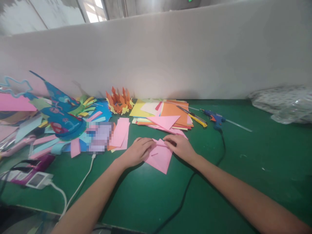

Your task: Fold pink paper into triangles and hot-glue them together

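A piece of pink paper lies on the green table with one corner pointing at me and a rolled or folded strip along its far edge. My left hand is closed at the paper's left side, its curled fingertips on the far fold. From the other side, my right hand pinches the right end of that fold between thumb and fingers. Just beyond both hands, a folded pink triangle rests on a stack of coloured paper. Pink paper strips lie left of my left hand.
A yellow utility knife lies on the stack. To its right is a blue glue gun, its black cord running toward me under my right forearm. Left are an orange paper crown, a blue cone hat, a pixelated phone and a power strip.
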{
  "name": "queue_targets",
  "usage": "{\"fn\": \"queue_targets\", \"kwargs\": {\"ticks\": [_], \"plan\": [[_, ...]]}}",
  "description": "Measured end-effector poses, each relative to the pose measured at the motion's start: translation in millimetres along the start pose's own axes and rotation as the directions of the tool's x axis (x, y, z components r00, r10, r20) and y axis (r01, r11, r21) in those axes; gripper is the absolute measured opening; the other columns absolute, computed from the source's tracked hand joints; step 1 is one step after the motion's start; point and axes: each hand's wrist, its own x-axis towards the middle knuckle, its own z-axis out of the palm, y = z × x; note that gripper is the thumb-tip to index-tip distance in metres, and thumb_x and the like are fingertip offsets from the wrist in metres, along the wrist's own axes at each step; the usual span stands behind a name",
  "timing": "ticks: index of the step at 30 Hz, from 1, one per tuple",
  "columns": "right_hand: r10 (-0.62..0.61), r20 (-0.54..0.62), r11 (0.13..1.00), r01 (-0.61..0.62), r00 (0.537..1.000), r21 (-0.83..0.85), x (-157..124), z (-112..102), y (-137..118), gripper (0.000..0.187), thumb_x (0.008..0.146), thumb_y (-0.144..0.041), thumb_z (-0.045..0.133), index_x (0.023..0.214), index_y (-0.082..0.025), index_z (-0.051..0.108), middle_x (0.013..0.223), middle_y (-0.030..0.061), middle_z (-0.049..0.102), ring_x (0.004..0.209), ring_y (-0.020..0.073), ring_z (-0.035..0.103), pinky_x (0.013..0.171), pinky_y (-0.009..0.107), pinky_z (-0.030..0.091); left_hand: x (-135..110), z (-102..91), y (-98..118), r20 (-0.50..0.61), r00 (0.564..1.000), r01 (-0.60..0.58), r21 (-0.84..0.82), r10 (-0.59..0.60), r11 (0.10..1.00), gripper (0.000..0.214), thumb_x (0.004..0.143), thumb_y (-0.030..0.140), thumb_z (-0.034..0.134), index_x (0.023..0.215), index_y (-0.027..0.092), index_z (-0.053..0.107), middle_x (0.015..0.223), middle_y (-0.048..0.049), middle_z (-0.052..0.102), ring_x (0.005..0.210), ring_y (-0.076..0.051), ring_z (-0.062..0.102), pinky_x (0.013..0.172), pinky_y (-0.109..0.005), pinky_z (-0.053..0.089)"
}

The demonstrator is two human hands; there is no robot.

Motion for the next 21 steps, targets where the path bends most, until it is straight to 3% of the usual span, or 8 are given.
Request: {"fn": "queue_targets", "kwargs": {"ticks": [4, 8, 11, 15, 21], "plan": [[0.023, 0.048, 0.997, -0.027, 0.999, 0.079, -0.3, 0.2, 2.7, 0.023, 0.084, -0.035, 0.057, 0.096, -0.018, 0.065, 0.079, 0.0029, 0.068, 0.061, 0.0134, 0.058, 0.058, 0.025, 0.045, 1.5, -2.1, 3.3, -0.020, 0.999, 0.027, -0.019, -0.027, 0.999, 0.024, 0.093, 0.027, 0.037, 0.113, 0.019, 0.049, 0.119, -0.0085, 0.054, 0.113, -0.019, 0.048, 0.099, -0.036, 0.035], [-0.144, 0.153, 0.990, 0.143, 0.978, 0.017, -0.5, -1.1, 0.3, 0.033, 0.078, -0.045, 0.065, 0.098, -0.019, 0.065, 0.082, 0.0040, 0.067, 0.068, 0.0153, 0.057, 0.061, 0.025, 0.043, 3.2, -5.0, 5.9, 0.014, 1.000, -0.015, 0.011, 0.015, 1.000, 0.019, 0.093, 0.029, 0.040, 0.103, 0.020, 0.054, 0.111, -0.0068, 0.057, 0.110, -0.020, 0.049, 0.097, -0.036, 0.035], [-0.191, 0.155, 0.980, 0.198, 0.969, -0.028, -0.2, -1.6, -2.5, 0.026, 0.083, -0.041, 0.060, 0.095, -0.018, 0.066, 0.081, 0.0048, 0.067, 0.075, 0.0170, 0.058, 0.068, 0.027, 0.043, 3.4, -5.8, 6.2, 0.001, 1.000, -0.018, 0.011, 0.018, 1.000, 0.017, 0.091, 0.026, 0.043, 0.100, 0.020, 0.056, 0.106, -0.0055, 0.059, 0.107, -0.019, 0.050, 0.096, -0.035, 0.035], [-0.082, 0.060, 0.997, 0.082, 0.995, 0.011, 0.3, -1.6, -4.3, 0.020, 0.089, -0.029, 0.049, 0.086, -0.019, 0.067, 0.082, 0.0035, 0.069, 0.074, 0.0156, 0.060, 0.066, 0.025, 0.043, 4.1, -5.3, 5.2, -0.011, 0.999, -0.038, 0.010, 0.038, 0.999, 0.019, 0.091, 0.024, 0.042, 0.099, 0.019, 0.059, 0.101, -0.0051, 0.060, 0.103, -0.018, 0.053, 0.096, -0.035, 0.035], [0.152, -0.013, 0.988, -0.152, 0.988, 0.027, 2.8, 1.3, 3.4, 0.015, 0.083, -0.027, 0.054, 0.089, -0.019, 0.066, 0.080, 0.0018, 0.068, 0.065, 0.0149, 0.058, 0.060, 0.026, 0.043, 8.5, -2.7, 5.6, -0.035, 0.996, -0.080, -0.046, 0.078, 0.996, 0.027, 0.096, 0.029, 0.036, 0.094, 0.018, 0.060, 0.112, -0.0052, 0.062, 0.107, -0.018, 0.053, 0.095, -0.034, 0.036]]}}
